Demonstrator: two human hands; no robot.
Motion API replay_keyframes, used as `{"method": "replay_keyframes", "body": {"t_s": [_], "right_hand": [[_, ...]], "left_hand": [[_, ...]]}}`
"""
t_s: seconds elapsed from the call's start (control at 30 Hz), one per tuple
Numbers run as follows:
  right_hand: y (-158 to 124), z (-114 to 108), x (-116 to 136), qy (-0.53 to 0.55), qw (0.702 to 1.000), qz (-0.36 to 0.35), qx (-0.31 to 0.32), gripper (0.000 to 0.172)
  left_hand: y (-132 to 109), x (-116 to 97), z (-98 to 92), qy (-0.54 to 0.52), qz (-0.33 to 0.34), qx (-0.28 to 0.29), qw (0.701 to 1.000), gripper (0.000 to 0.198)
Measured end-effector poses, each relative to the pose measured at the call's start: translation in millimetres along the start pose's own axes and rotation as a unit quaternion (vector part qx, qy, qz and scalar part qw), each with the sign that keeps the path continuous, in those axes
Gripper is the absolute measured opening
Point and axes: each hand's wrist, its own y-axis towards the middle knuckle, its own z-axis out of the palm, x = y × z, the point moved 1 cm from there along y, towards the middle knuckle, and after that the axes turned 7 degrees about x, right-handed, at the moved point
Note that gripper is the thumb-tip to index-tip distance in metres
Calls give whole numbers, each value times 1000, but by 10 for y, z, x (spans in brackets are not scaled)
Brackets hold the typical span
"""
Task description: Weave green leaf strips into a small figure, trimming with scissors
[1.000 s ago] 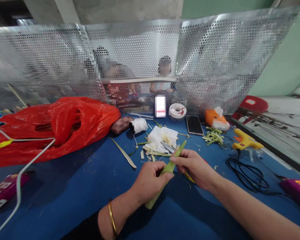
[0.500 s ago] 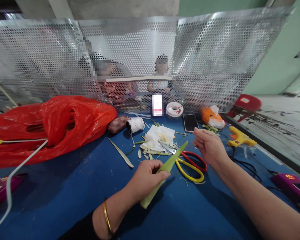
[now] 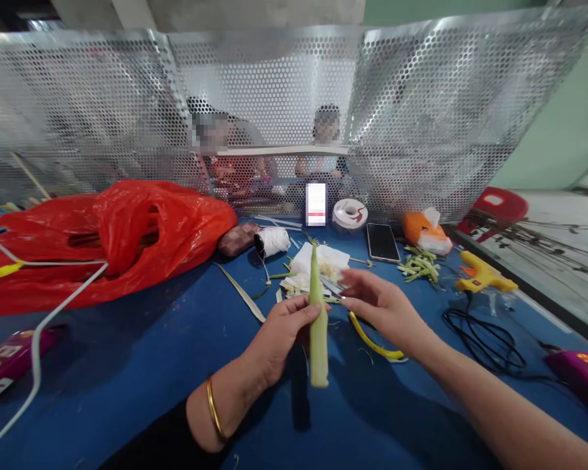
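A long pale-green leaf (image 3: 318,346), pointed at its far end and cut square at the near end, is pinched upright between the thumb and fingers of my left hand (image 3: 289,329). My right hand (image 3: 387,310) hovers just right of the leaf, fingers apart and holding nothing that I can see. Beneath it lie scissors, whose yellow handle (image 3: 372,339) shows while the red one is mostly hidden. Behind the leaf rests a crumpled white tissue (image 3: 301,261) with plant scraps on it. A narrow dry strip of leaf (image 3: 242,292) lies left of my hands.
Around the blue table (image 3: 176,365) are a red plastic bag (image 3: 191,228), a white thread spool (image 3: 274,241), a ribbon roll (image 3: 350,214), a phone (image 3: 383,241), green cuttings (image 3: 420,264) and a yellow glue gun (image 3: 487,274) with its black cable. A perforated metal screen (image 3: 274,85) stands behind.
The leaf has turned from slanting to nearly upright in my left hand. My right hand has come left and down toward it, over the scissors, with its fingers opening.
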Motion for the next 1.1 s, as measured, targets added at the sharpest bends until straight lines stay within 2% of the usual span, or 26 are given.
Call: {"method": "replay_keyframes", "body": {"t_s": [0.1,0.2,0.33,0.47,0.53,0.67,0.73,0.87,1.0,1.1], "right_hand": [[-106,195,24,107,979,106,141,26],[-191,328,15,159,959,156,178,25],[-228,384,-10,196,950,192,151,27],[-227,396,10,203,952,193,126,27],[-218,401,19,194,957,180,120,28],[-180,377,6,185,971,123,83,29],[-161,352,-10,187,975,107,60,30],[-148,317,-24,199,974,100,46,31],[-151,315,-21,197,975,94,34,34],[-146,318,-35,196,976,93,36,34]], "left_hand": [[3,-14,-7,19,35,1,999,28],[0,-7,-1,60,51,-18,997,25],[8,10,14,99,45,-48,993,23],[20,10,6,88,48,-60,993,23],[19,12,-1,59,31,-42,997,24],[10,20,4,-25,-5,61,998,26],[13,26,3,-45,-5,95,994,25],[34,61,-30,-25,-12,83,996,22],[43,77,-54,-36,-16,55,998,30],[34,51,-36,-69,-39,81,994,33]]}}
